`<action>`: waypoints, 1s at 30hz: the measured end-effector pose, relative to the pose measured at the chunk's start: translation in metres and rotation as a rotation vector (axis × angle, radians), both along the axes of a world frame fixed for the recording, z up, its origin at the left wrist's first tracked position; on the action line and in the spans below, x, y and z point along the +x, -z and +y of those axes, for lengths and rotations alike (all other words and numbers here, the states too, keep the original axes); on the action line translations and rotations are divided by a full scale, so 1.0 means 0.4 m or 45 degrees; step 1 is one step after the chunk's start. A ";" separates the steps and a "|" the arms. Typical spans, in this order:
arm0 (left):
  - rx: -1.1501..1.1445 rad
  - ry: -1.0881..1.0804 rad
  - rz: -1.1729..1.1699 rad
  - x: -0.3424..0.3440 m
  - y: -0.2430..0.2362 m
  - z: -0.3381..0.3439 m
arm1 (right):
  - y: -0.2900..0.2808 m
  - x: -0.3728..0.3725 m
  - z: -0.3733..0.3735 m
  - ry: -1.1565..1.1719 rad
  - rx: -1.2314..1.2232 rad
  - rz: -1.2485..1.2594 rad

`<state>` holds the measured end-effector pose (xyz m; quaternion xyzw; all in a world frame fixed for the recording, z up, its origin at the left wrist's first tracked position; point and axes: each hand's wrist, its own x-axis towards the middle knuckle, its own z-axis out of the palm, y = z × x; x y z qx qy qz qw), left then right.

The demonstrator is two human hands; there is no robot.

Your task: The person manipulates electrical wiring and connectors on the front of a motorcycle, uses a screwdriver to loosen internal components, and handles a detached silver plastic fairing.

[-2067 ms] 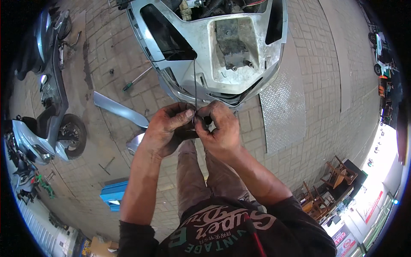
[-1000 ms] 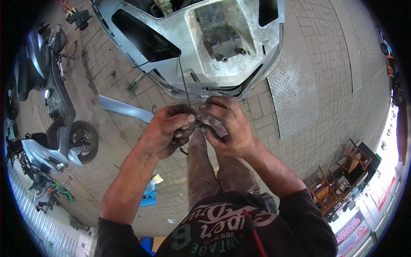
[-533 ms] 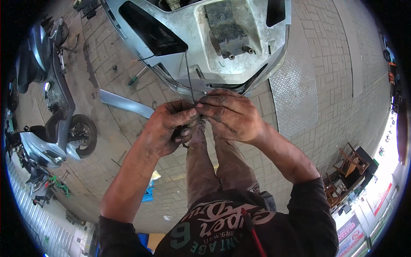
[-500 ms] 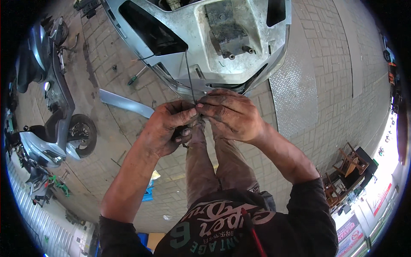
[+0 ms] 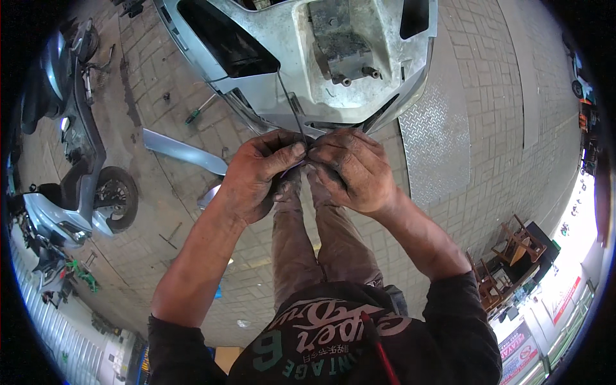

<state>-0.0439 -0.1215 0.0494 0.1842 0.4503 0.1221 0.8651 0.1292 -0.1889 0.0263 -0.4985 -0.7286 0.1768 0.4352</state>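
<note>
A thin black cable [image 5: 290,106] runs down from the left opening of a silver-grey scooter body [image 5: 348,109] to my hands. My left hand [image 5: 263,173] is closed, thumb and index finger pinched on the cable near its lower end. My right hand [image 5: 353,173] meets it there, fingertips pressed together on the same spot, partly hiding what they grip. A thin purple wire [image 5: 292,169] shows just below the pinched fingers. The scooter body's lower rim lies just beyond my fingertips.
A grey-blue scooter [image 5: 90,167] stands at the left. A long silver panel [image 5: 179,154] and a green-handled screwdriver [image 5: 196,112] lie on the paving. A metal checker plate [image 5: 436,160] is right of the body. Wooden chairs [image 5: 513,253] stand at the lower right, parked vehicles at the far right.
Both hands have risen a little toward the scooter body and still meet on the cable. The right fingers have shifted their grip, and the purple wire now shows below them.
</note>
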 end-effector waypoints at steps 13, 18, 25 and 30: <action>0.306 -0.055 0.000 -0.007 0.037 -0.043 | -0.065 -0.066 -0.037 0.409 -1.660 2.230; 0.258 -0.104 -0.049 -0.010 0.017 -0.032 | -0.054 -0.067 -0.060 0.415 -0.602 0.521; 0.105 -0.227 -0.032 -0.008 -0.006 -0.034 | -0.005 -0.052 -0.025 0.209 0.006 0.046; -0.120 -0.267 -0.088 -0.017 -0.001 -0.032 | 0.001 -0.054 -0.018 0.143 -0.031 0.080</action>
